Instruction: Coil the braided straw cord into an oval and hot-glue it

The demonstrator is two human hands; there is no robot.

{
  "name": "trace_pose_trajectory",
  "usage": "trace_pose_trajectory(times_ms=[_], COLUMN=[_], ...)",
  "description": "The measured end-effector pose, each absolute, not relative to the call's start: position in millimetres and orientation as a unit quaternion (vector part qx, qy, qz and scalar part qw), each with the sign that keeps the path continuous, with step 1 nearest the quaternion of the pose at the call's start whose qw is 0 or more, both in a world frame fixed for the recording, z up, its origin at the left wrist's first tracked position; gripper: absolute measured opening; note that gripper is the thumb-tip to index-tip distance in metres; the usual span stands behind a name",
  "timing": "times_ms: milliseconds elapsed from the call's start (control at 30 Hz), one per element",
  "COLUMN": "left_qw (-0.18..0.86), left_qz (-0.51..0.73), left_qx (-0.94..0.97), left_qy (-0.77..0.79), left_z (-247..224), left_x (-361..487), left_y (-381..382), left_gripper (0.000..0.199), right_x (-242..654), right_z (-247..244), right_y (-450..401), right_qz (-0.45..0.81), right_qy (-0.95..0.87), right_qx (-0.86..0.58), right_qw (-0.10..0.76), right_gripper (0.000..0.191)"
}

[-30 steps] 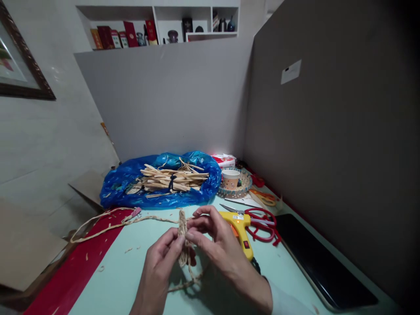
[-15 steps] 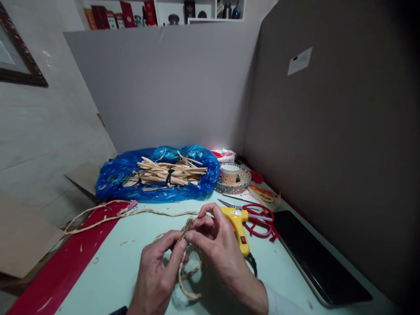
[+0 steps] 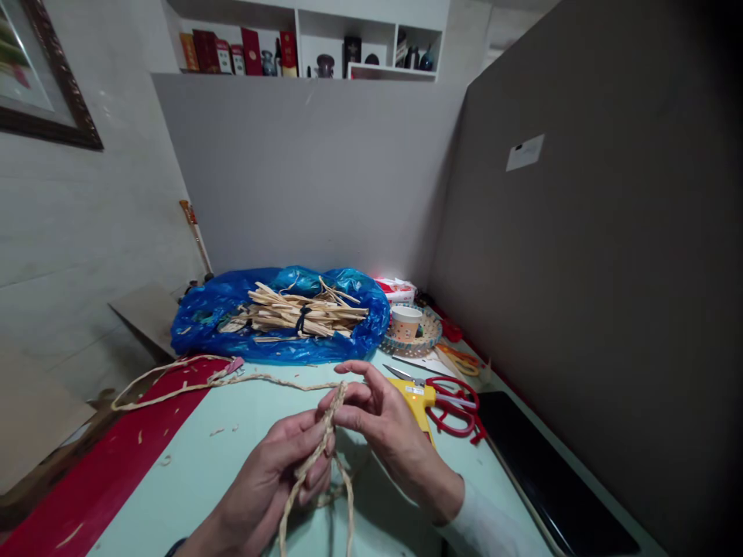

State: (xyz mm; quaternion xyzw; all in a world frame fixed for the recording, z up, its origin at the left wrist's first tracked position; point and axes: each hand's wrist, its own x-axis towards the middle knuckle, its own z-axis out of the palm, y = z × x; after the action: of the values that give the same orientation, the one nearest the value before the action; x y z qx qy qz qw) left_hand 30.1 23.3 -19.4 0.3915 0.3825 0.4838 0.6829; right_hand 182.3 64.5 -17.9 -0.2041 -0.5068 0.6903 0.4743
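Note:
A twisted straw cord (image 3: 326, 435), tan and doubled into a narrow strip, runs between my two hands. My left hand (image 3: 279, 468) is closed on its lower part, thumb lying along it. Higher up, my right hand (image 3: 380, 422) pinches the strip near its top end, with the index finger raised. Two loose lengths hang down below my fingers towards the near edge. Just right of my right hand lies a yellow glue gun (image 3: 416, 396), partly hidden by that hand. Red-handled scissors (image 3: 451, 410) lie beside it.
A blue plastic bag (image 3: 203, 325) at the back holds a tied bundle of dry straw (image 3: 307, 309). A paper cup (image 3: 406, 321) stands in a woven basket (image 3: 433, 340). A dark tablet-like slab (image 3: 551, 480) lies right. More cord (image 3: 156, 398) trails left over a red strip.
The strip has turned more upright and into fuller view, its loose lengths now hanging lower. My left hand has rolled over slightly, and the view has tilted up a little.

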Motion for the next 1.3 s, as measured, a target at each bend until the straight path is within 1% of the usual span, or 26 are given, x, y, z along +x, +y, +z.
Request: trace_pose_trajectory(times_ms=[167, 267, 367, 567, 733, 800, 867, 900, 967, 1033, 1067, 1167, 1300], left_qw=[0.680, 0.676, 0.676, 0.673, 0.650, 0.613, 0.545, 0.503, 0.424, 0.372, 0.354, 0.326, 0.312], left_qz=[0.500, 0.502, 0.496, 0.475, 0.462, 0.478, 0.520, 0.543, 0.584, 0.600, 0.602, 0.600, 0.603], left_qx=[0.374, 0.374, 0.382, 0.407, 0.413, 0.410, 0.403, 0.400, 0.397, 0.401, 0.405, 0.413, 0.403], left_qy=[0.385, 0.389, 0.389, 0.395, 0.440, 0.476, 0.520, 0.540, 0.567, 0.584, 0.590, 0.602, 0.614], left_z=[-18.6, -18.8, -20.7, -27.8, -25.9, -25.6, -27.6, -29.4, -33.8, -37.8, -39.3, -42.3, -47.2], left_x=[32.2, 32.3, 32.3, 32.4, 29.3, 20.5, 7.3, 0.1, -12.6, -20.7, -22.9, -24.9, -28.1], left_y=[21.9, 20.5, 18.0, 15.9, 24.4, 31.3, 39.3, 43.1, 49.5, 53.2, 54.2, 55.5, 58.0], left_gripper=[0.027, 0.029, 0.032, 0.038, 0.040, 0.044, 0.047, 0.044, 0.027, 0.017, 0.017, 0.024, 0.028], right_x=[180.5, 182.4, 186.8, 187.3, 187.9, 191.3, 195.0, 196.5, 198.3, 199.0, 199.5, 203.3, 214.3], right_z=[-20.3, -19.1, -15.1, -11.6, -23.3, -30.9, -38.9, -42.7, -49.0, -52.3, -52.7, -49.7, -45.7], right_y=[61.3, 63.6, 66.9, 69.2, 79.5, 86.6, 92.8, 95.1, 98.1, 100.2, 101.4, 106.9, 118.1], right_qz=[0.703, 0.709, 0.701, 0.672, 0.651, 0.625, 0.591, 0.573, 0.537, 0.503, 0.488, 0.462, 0.467], right_qy=[-0.485, -0.482, -0.476, -0.457, -0.462, -0.477, -0.504, -0.520, -0.553, -0.577, -0.584, -0.578, -0.526], right_qx=[-0.206, -0.214, -0.221, -0.266, -0.285, -0.300, -0.320, -0.329, -0.343, -0.353, -0.356, -0.361, -0.371], right_qw=[0.477, 0.468, 0.483, 0.519, 0.531, 0.540, 0.543, 0.541, 0.537, 0.538, 0.543, 0.568, 0.607], right_gripper=[0.043, 0.048, 0.053, 0.042, 0.050, 0.046, 0.036, 0.033, 0.030, 0.030, 0.030, 0.030, 0.032])
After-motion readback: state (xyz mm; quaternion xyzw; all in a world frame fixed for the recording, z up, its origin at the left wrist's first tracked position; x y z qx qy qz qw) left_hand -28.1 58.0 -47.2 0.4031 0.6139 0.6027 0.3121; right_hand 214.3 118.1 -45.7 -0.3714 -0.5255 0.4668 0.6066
